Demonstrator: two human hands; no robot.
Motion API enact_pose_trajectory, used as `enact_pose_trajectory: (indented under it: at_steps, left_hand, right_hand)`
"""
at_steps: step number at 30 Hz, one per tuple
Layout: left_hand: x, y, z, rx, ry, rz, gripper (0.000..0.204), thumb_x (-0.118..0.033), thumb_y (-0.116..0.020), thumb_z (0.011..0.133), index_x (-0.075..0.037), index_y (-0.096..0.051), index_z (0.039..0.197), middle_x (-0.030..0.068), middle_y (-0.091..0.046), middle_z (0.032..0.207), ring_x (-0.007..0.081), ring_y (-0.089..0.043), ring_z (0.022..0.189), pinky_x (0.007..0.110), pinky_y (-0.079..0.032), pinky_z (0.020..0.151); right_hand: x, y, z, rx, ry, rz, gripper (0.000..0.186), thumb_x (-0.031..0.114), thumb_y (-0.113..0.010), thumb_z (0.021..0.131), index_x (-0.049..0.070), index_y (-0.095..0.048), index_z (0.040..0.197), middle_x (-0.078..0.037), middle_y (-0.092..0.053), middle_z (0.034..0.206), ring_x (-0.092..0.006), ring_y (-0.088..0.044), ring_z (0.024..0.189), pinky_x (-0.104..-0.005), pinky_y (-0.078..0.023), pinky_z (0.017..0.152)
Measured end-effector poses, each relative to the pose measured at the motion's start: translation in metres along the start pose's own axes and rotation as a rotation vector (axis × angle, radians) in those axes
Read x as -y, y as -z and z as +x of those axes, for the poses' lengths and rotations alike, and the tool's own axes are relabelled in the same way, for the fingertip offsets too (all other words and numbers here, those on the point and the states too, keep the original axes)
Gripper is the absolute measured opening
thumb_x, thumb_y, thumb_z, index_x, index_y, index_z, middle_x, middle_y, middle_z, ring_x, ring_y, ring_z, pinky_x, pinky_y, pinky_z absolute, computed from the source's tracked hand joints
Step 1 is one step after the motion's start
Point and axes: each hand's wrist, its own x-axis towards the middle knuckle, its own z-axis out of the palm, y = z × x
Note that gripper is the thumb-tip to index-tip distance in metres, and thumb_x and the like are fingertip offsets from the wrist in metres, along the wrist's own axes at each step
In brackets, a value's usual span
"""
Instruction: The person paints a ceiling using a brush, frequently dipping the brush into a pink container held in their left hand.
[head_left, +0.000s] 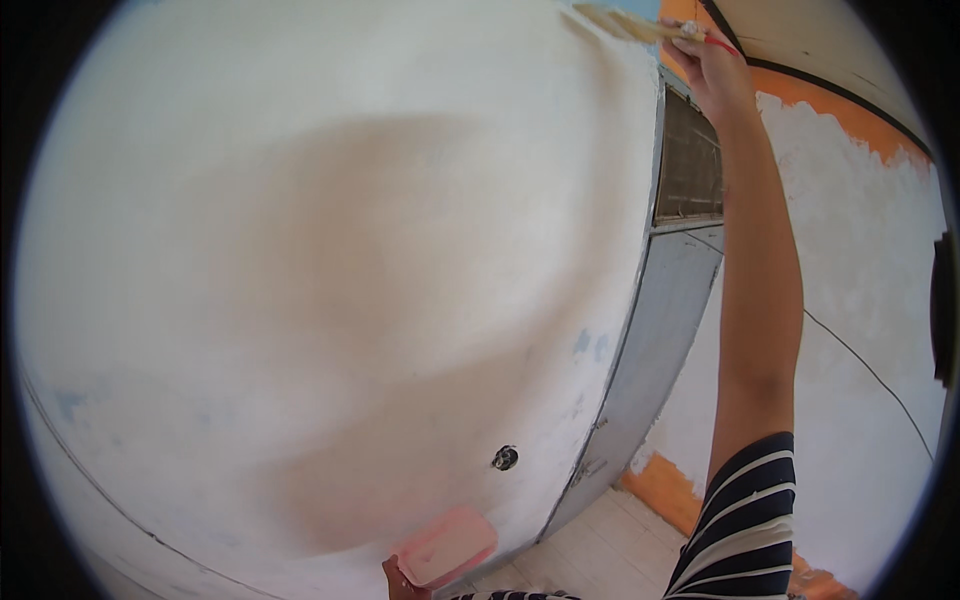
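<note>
Bounding the right hand (703,62) below: door frame (657,180). Wall (250,250) spread wide leftward. Brush (650,30) clasped by handle (716,42), bristles (603,20) pointed left, at wall; tray (488,530) held by left hand (402,580), well below.

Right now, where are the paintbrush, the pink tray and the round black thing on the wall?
Paintbrush (638,27), head view: on its bristles.
Pink tray (469,518), head view: on its upper wall.
Round black thing (506,458), head view: on its middle.

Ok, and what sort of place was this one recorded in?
Probably an indoor room with unfinished paintwork: the person holds a brush and a pink tray, and on the right-hand wall, white ends raggedly against orange.
</note>
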Motion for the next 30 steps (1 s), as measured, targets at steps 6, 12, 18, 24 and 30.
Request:
enact_pose_trajectory:
  at_steps: [6,12,18,24,30]
  left_hand:
    - [-0.053,-0.01,0.006,-0.08,0.228,-0.418,0.038,-0.023,-0.048,0.097,0.003,-0.054,0.125,0.0176,-0.061,0.121,0.0274,-0.059,0.113,0.047,-0.047,0.096]
    - [-0.058,-0.003,0.009,-0.1,0.315,-0.505,0.038,-0.022,-0.048,0.097,0.003,-0.054,0.125,0.018,-0.061,0.121,0.028,-0.058,0.114,0.047,-0.047,0.096]
    - [-0.066,-0.003,0.013,-0.08,0.348,-0.577,0.038,-0.022,-0.048,0.097,0.003,-0.054,0.125,0.0183,-0.06,0.122,0.0285,-0.058,0.114,0.047,-0.047,0.096]
    - [-0.069,0.004,0.017,-0.068,0.394,-0.64,0.038,-0.022,-0.048,0.097,0.003,-0.053,0.125,0.0187,-0.059,0.122,0.0291,-0.058,0.114,0.047,-0.047,0.096]
    - [-0.073,0.018,0.025,-0.059,0.436,-0.699,0.038,-0.022,-0.048,0.097,0.003,-0.053,0.124,0.0191,-0.059,0.122,0.0296,-0.057,0.114,0.047,-0.047,0.095]
  right_hand:
    - [-0.042,-0.015,0.013,-0.097,0.04,0.06,0.016,-0.006,-0.049,0.089,-0.002,-0.059,0.1,-0.014,-0.062,0.118,-0.0221,-0.057,0.11,-0.0334,-0.051,0.098]
    - [-0.046,-0.002,-0.058,0.003,-0.186,-0.061,0.014,-0.006,-0.049,0.085,0.004,-0.058,0.086,-0.01,-0.065,0.114,-0.0211,-0.057,0.104,-0.0365,-0.051,0.095]
    - [-0.002,0.018,-0.084,0.169,-0.511,-0.267,0.02,-0.009,-0.051,0.081,0.003,-0.059,0.095,-0.015,-0.065,0.109,-0.0233,-0.062,0.103,-0.0321,-0.053,0.092]
    - [0.009,-0.008,-0.014,0.027,0.061,-0.045,0.02,-0.012,-0.046,0.087,-0.007,-0.054,0.104,-0.021,-0.06,0.119,-0.0274,-0.059,0.113,-0.0339,-0.053,0.097]
    - [-0.056,-0.018,0.005,-0.126,0.01,0.081,0.021,-0.013,-0.043,0.089,-0.003,-0.055,0.103,-0.022,-0.057,0.127,-0.0293,-0.055,0.119,-0.0414,-0.051,0.1]
